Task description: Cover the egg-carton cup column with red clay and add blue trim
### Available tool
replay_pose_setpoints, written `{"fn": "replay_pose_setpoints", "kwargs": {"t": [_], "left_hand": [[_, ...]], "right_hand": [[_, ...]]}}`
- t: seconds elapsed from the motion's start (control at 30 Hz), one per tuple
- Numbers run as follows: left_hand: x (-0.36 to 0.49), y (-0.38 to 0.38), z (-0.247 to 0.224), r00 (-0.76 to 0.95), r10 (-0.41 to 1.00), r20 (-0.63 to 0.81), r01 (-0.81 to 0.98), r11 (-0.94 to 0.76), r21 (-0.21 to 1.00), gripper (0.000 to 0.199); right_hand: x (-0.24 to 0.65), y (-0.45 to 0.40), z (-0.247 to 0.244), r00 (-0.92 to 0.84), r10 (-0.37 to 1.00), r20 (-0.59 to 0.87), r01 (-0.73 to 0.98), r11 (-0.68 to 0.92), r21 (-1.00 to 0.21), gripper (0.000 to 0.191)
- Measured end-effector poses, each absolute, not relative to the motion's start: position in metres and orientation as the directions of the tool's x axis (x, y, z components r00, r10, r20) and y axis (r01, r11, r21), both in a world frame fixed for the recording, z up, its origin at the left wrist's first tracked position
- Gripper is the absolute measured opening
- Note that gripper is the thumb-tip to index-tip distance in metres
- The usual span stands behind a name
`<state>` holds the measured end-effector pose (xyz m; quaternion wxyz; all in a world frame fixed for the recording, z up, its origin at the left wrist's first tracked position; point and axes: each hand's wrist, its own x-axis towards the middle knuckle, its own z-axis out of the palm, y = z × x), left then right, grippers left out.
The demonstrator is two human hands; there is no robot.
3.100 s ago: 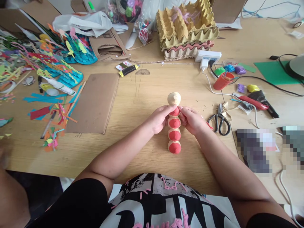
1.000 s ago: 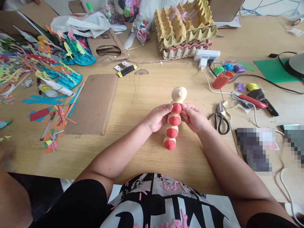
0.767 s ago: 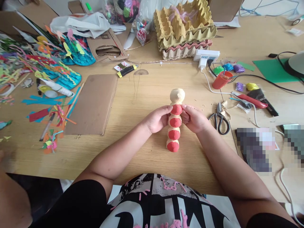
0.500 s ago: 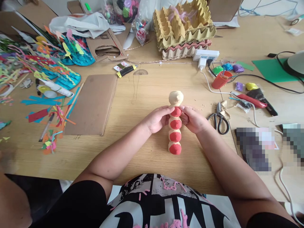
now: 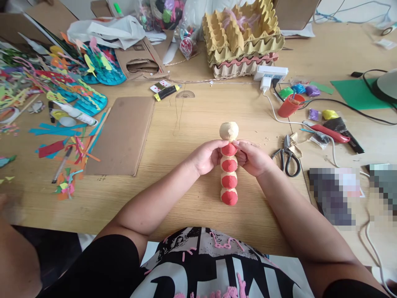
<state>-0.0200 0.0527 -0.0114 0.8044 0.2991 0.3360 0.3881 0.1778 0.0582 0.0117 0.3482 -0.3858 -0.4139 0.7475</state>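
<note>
A strip of egg-carton cups (image 5: 228, 181) runs lengthwise in front of me, several cups with red tops and a plain cream one at the far end. My left hand (image 5: 208, 158) pinches it from the left, just below the cream cup, thumb on top. From the right, my right hand (image 5: 253, 157) grips the same spot, its thumb close to the other. Fingers of both hands are partly hidden beneath the strip. Black-handled scissors (image 5: 288, 156) lie to the right of my right hand, beside torn cream scraps (image 5: 295, 145).
Stacked egg trays (image 5: 242, 45) stand at the back by a power strip (image 5: 273, 72). On the left are a cardboard sheet (image 5: 119, 136), a glue bottle (image 5: 77, 114) and paper strips. A red cup (image 5: 290, 106), clay packets and a cable lie right. Another person's arm (image 5: 18, 265) shows lower left.
The egg-carton strip has tilted slightly, its near end shifting a little right and its cream end a little left. Both hands keep their hold. The whole view has shifted slightly.
</note>
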Motion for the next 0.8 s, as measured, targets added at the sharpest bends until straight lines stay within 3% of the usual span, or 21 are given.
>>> {"fn": "replay_pose_setpoints", "kwargs": {"t": [0.5,0.8], "left_hand": [[-0.021,0.056,-0.014,0.432,0.849,-0.304,-0.405,0.484,0.776,0.049],[-0.026,0.061,-0.021,0.460,0.857,-0.233,-0.419,0.441,0.794,0.053]], "right_hand": [[0.177,0.059,0.006,-0.454,0.858,-0.241,-0.243,-0.380,-0.893,0.084],[0.179,0.061,0.009,-0.488,0.863,-0.129,-0.234,-0.271,-0.934,0.071]]}}
